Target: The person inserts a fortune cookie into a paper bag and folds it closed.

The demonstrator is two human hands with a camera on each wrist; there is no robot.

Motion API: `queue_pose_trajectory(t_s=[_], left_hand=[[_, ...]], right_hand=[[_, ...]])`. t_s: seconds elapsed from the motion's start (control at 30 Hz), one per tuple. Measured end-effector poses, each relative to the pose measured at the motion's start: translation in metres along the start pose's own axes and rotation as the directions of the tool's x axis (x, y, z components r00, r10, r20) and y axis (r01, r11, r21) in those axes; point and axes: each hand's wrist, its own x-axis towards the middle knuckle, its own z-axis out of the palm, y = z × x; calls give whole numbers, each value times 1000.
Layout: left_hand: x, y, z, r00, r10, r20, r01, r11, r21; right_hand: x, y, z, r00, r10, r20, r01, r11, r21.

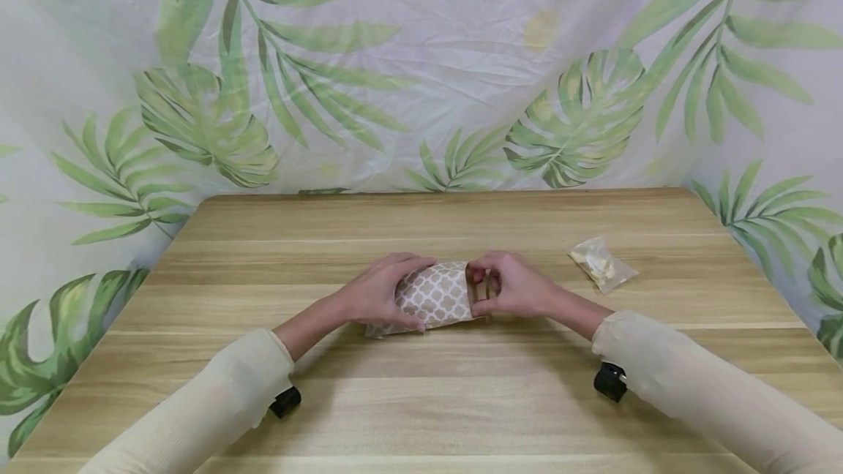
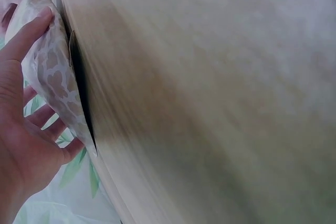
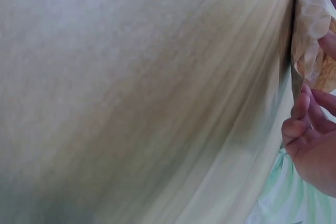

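Observation:
A paper bag (image 1: 436,295) with a white and tan lattice pattern lies on its side in the middle of the table. My left hand (image 1: 378,291) grips its left part, thumb on the near side and fingers along the far side. At the bag's right end, my right hand (image 1: 520,287) pinches the edge of the open mouth, where the brown inside shows. The left wrist view has the bag (image 2: 55,74) bulging between thumb and fingers. In the right wrist view, fingertips of the right hand (image 3: 315,135) meet at the bag's rim.
A small clear plastic bag (image 1: 601,263) with pale pieces inside lies to the right, beyond the right hand. The wooden table (image 1: 421,401) ends at a leaf-print cloth (image 1: 461,93) behind. A black wrist camera (image 1: 610,382) hangs under the right sleeve, another (image 1: 286,402) under the left.

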Motion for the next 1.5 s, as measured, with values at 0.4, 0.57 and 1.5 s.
queue_pose_trajectory(t_s=[0.4,0.57,1.5], left_hand=[[-1,1,-1,1000,-7,3,7,1000,-11],[0,1,-1,1000,-6,3,6,1000,-16],[-2,-2,-3,1000,11,-7,-11,1000,15]], right_hand=[[3,8,-2,997,-31,77,23,993,114],[5,9,-1,999,-9,39,6,997,83],[-9,11,-10,989,50,-139,-42,997,58]])
